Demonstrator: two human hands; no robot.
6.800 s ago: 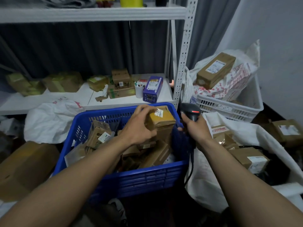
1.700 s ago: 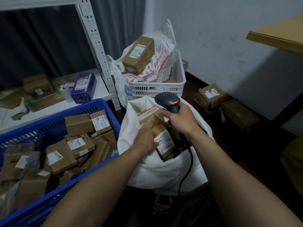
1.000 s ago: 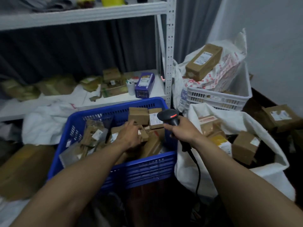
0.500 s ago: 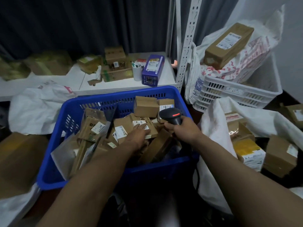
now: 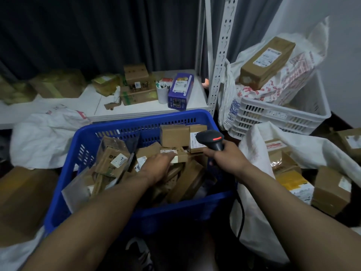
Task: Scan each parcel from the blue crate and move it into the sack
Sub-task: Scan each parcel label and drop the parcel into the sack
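The blue crate (image 5: 82, 133) stands in front of me, filled with several small brown labelled parcels. My left hand (image 5: 156, 168) reaches into its middle, fingers curled over a small brown parcel (image 5: 180, 154) with a white label. My right hand (image 5: 228, 158) hovers over the crate's right edge, gripping a black barcode scanner (image 5: 211, 138) whose red light is lit. Its head points left toward the parcels. The white sack (image 5: 254, 145) lies open on the right and holds a yellow parcel (image 5: 293, 181) and brown boxes (image 5: 332, 190).
A white crate (image 5: 283, 116) behind the sack holds a printed bag and a long brown box (image 5: 267, 59). A low white shelf (image 5: 136, 109) carries a purple box (image 5: 180, 91), a cup and cartons. A metal upright (image 5: 220, 51) rises beside it. Another white sack (image 5: 43, 133) lies left.
After dropping a parcel in the sack, my left hand came back into the crate and settled on a small parcel. The scanner hand followed, moving from the sack to the crate's right edge.
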